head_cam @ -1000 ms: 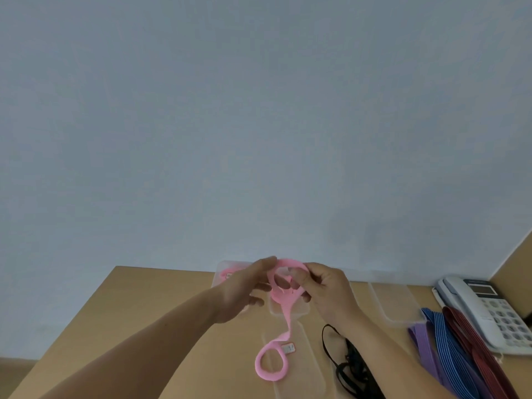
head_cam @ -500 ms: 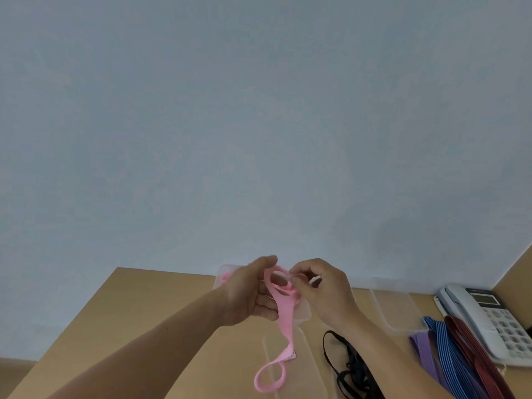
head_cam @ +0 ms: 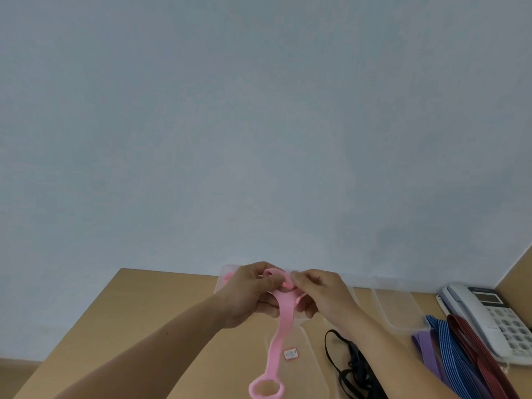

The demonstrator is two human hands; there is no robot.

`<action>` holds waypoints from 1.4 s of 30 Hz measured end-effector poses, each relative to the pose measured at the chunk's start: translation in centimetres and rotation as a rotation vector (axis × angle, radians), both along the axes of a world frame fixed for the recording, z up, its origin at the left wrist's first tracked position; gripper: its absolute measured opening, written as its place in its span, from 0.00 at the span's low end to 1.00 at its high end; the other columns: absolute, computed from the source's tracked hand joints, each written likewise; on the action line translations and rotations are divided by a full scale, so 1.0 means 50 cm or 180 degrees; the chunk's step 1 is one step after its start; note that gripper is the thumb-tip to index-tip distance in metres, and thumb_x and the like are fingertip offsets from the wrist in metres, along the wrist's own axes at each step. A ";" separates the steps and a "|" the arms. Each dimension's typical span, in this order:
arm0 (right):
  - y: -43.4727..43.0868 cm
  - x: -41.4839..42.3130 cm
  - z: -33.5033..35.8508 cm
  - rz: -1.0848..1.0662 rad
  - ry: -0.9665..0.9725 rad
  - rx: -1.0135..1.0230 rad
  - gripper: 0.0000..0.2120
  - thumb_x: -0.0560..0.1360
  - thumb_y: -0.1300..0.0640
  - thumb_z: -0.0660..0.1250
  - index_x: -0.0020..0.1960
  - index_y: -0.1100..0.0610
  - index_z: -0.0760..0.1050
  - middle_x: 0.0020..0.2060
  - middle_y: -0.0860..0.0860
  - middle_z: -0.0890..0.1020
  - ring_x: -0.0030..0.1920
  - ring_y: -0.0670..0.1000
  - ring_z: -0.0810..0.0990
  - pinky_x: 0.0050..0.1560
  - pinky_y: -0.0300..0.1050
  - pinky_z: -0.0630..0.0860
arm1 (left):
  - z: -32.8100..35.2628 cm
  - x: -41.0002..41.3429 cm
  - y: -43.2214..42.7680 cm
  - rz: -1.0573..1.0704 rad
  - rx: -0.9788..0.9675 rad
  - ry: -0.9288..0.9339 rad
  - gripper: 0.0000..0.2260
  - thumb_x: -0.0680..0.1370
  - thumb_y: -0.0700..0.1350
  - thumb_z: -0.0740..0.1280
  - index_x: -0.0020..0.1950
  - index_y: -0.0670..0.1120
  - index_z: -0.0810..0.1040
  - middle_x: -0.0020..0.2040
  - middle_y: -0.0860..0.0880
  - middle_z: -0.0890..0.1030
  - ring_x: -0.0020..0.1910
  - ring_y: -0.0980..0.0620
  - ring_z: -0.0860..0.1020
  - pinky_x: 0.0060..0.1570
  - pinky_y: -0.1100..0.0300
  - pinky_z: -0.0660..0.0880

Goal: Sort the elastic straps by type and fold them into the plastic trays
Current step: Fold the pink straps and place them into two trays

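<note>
Both hands were raised close together above the bench (head_cam: 138,321). The left hand (head_cam: 247,295) and the right hand (head_cam: 319,293) were nearly touching, each with curled fingers pinching the upper end of a pink strap (head_cam: 280,332). The strap arched in a small fold between the thumbs, then hung straight down to a loop at its lower end, in front of a clear near tray (head_cam: 312,367) that carried a small label (head_cam: 290,354). A clear right tray (head_cam: 398,309) lay farther off, and a back tray (head_cam: 223,276) behind the left hand held something pink. A black strap (head_cam: 345,367) lay tangled beside the right forearm. Farther right, a purple strap (head_cam: 429,352), a blue striped strap (head_cam: 452,352) and a dark red striped strap (head_cam: 472,345) lay side by side, next to a grey telephone (head_cam: 489,315).
</note>
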State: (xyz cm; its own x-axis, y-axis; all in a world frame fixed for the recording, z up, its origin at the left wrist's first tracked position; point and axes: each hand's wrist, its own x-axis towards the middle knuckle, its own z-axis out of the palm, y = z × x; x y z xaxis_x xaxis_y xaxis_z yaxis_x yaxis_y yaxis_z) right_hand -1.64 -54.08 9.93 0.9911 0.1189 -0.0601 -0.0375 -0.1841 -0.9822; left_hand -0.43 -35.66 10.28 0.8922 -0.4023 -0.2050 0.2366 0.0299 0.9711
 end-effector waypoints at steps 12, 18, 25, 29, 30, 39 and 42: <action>0.013 -0.007 -0.031 -0.0054 -0.1273 -0.0576 0.13 0.72 0.63 0.75 0.40 0.44 0.83 0.38 0.45 0.82 0.39 0.49 0.83 0.38 0.46 0.82 | 0.010 0.001 0.020 -0.0655 0.0255 0.0457 0.15 0.81 0.47 0.62 0.61 0.40 0.80 0.53 0.41 0.83 0.45 0.44 0.81 0.47 0.54 0.78; 0.005 0.002 -0.042 -0.0002 -0.1667 -0.0814 0.11 0.71 0.65 0.75 0.42 0.49 0.83 0.39 0.41 0.79 0.41 0.47 0.81 0.39 0.39 0.79 | 0.009 0.008 0.027 -0.0618 0.0191 0.0500 0.17 0.81 0.43 0.64 0.64 0.33 0.75 0.49 0.43 0.84 0.42 0.46 0.82 0.44 0.56 0.78; -0.004 -0.001 -0.033 0.0167 -0.1529 -0.0785 0.11 0.70 0.63 0.76 0.41 0.46 0.84 0.40 0.42 0.79 0.41 0.46 0.79 0.42 0.34 0.74 | 0.011 0.002 0.012 -0.0327 -0.0150 0.0449 0.04 0.78 0.31 0.64 0.51 0.36 0.75 0.35 0.46 0.82 0.39 0.48 0.84 0.42 0.57 0.80; 0.001 -0.006 -0.022 0.0024 -0.1008 -0.0257 0.10 0.74 0.62 0.73 0.50 0.48 0.83 0.43 0.49 0.81 0.41 0.47 0.80 0.43 0.39 0.77 | 0.005 0.009 0.013 -0.0169 -0.0090 0.0195 0.06 0.76 0.30 0.67 0.51 0.36 0.75 0.41 0.39 0.83 0.44 0.42 0.83 0.47 0.51 0.81; 0.003 -0.005 -0.019 -0.0089 -0.0804 -0.0068 0.12 0.75 0.61 0.72 0.55 0.48 0.81 0.44 0.51 0.82 0.40 0.49 0.81 0.41 0.39 0.77 | 0.005 0.009 0.011 -0.0166 -0.0051 0.0097 0.06 0.76 0.30 0.67 0.51 0.37 0.75 0.41 0.39 0.83 0.44 0.41 0.83 0.48 0.50 0.81; 0.012 -0.008 -0.022 0.0000 -0.0650 -0.0267 0.01 0.75 0.59 0.72 0.45 0.56 0.83 0.36 0.54 0.85 0.34 0.48 0.82 0.33 0.35 0.74 | -0.002 0.008 0.014 -0.0145 0.0047 0.0055 0.09 0.78 0.37 0.69 0.56 0.36 0.77 0.51 0.35 0.83 0.48 0.40 0.83 0.46 0.55 0.80; 0.015 -0.007 -0.033 0.0036 -0.0745 -0.0350 0.02 0.75 0.59 0.72 0.47 0.54 0.83 0.39 0.51 0.85 0.38 0.50 0.84 0.38 0.41 0.80 | -0.006 0.003 0.021 -0.0470 0.0593 -0.0031 0.14 0.81 0.46 0.66 0.57 0.36 0.79 0.48 0.43 0.86 0.43 0.48 0.82 0.44 0.57 0.78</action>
State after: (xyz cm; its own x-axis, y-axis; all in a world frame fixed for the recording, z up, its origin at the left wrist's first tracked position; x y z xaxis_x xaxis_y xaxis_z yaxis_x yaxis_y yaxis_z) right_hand -2.01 -53.34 8.25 0.9782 0.1354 0.1576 0.1912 -0.2894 -0.9379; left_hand -0.27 -34.59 10.00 0.8288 -0.4847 -0.2797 0.2157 -0.1844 0.9589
